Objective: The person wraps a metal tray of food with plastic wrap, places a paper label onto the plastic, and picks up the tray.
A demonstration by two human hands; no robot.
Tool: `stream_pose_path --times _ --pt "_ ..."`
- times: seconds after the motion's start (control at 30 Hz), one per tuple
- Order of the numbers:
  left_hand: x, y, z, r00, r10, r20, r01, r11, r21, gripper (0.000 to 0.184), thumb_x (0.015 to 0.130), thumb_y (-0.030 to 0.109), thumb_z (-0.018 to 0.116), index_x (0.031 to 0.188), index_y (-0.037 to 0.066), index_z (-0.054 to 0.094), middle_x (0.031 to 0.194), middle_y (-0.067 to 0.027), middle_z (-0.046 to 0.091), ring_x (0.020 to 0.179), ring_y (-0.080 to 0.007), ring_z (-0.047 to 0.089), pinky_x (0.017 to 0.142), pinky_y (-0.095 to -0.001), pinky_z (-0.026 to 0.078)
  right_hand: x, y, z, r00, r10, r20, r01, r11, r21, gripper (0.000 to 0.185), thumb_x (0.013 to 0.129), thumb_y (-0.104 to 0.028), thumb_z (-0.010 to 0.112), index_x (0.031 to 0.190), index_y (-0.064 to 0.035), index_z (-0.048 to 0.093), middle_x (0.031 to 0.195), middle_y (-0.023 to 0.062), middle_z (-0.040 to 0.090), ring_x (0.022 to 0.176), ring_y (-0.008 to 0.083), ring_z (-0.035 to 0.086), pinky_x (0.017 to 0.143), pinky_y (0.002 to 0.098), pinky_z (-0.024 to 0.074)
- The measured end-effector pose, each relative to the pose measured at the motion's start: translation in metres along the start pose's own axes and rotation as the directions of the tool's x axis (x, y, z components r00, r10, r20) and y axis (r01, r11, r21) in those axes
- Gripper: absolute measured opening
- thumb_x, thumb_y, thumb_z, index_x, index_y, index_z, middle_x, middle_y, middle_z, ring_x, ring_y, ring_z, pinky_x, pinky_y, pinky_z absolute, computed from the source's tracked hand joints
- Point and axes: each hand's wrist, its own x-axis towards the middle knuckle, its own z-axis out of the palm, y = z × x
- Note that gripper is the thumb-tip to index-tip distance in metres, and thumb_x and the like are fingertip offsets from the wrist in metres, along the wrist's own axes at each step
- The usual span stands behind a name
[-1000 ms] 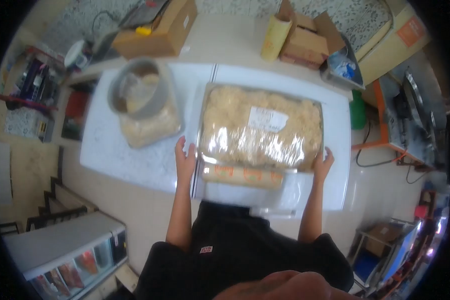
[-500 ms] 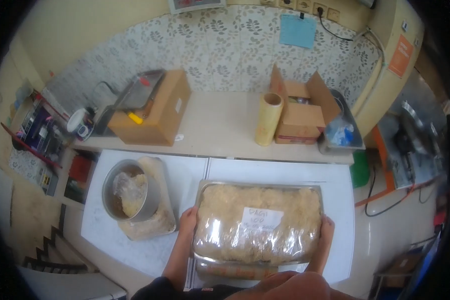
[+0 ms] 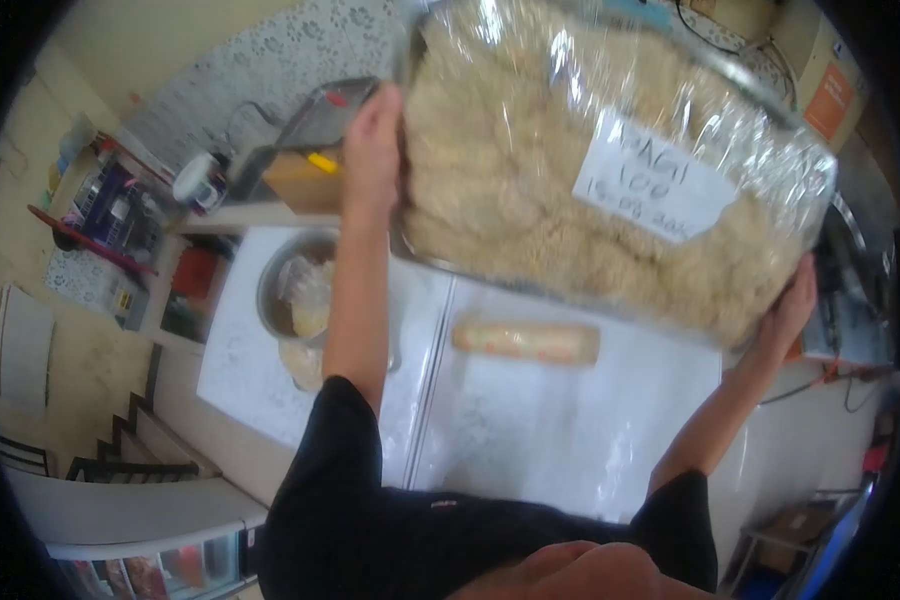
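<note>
A metal tray [image 3: 432, 262] of pale tan, crumbly food [image 3: 510, 190] under shiny cling film is held up in front of me, tilted, its right end lower. A white paper label [image 3: 655, 180] with handwriting lies on the film. My left hand [image 3: 374, 150] grips the tray's left side, and my right hand [image 3: 792, 305] grips the lower right corner; some fingers are hidden behind the tray. Below it, a roll of cling film [image 3: 525, 342] lies on the white work surface [image 3: 560, 440].
Left of the roll stands a metal pot [image 3: 270, 300] with a plastic bag [image 3: 305, 280] and pale crumbs inside, partly behind my left forearm. Behind it are a cardboard box [image 3: 300, 183] with a yellow-handled tool [image 3: 322, 162] and a white tub [image 3: 198, 183].
Both hands have lifted the tray off the work surface, up and to the right, and it has tilted. The roll beneath its near edge now shows fully. My view has shifted.
</note>
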Motion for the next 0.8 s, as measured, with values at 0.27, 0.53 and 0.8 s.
stream_pose_path --times 0.27,0.53,0.8 --pt "-0.141 0.044 -0.066 0.989 -0.058 -0.136 0.072 0.992 0.1 0.03 0.1 0.028 0.058 0.1 -0.001 0.067 0.095 -0.001 0.065 0.087 -0.0078 0.055 0.078 -0.0237 0.044 -0.166 -0.058 -0.024 0.999 0.047 0.015 -0.046 0.997 -0.068 0.038 0.104 -0.029 0.047 0.118 0.0038 0.059 0.109 0.0113 0.065 0.097 0.0183 0.065 0.081 0.0314 0.0534" --pt "-0.358 -0.076 -0.199 0.687 -0.56 -0.464 0.691 0.701 0.177 0.03 0.097 0.026 0.062 0.091 -0.003 0.069 0.082 0.0007 0.065 0.071 -0.0073 0.054 0.066 -0.0244 0.044 -0.353 0.063 -0.165 0.803 0.572 -0.17 -0.593 0.734 -0.33 0.033 0.102 -0.024 0.05 0.102 0.0054 0.064 0.092 0.0085 0.066 0.081 0.0135 0.061 0.073 0.028 0.0504" --pt "-0.414 -0.119 -0.237 0.57 -0.631 -0.526 0.795 0.585 0.16 0.035 0.097 0.03 0.062 0.082 -0.001 0.067 0.07 0.0034 0.057 0.066 -0.006 0.048 0.06 -0.0234 0.04 -0.405 0.109 -0.18 0.757 0.622 -0.2 -0.634 0.624 -0.457 0.04 0.104 -0.03 0.048 0.101 0.0055 0.066 0.089 0.0057 0.066 0.076 0.0099 0.058 0.067 0.0265 0.0483"
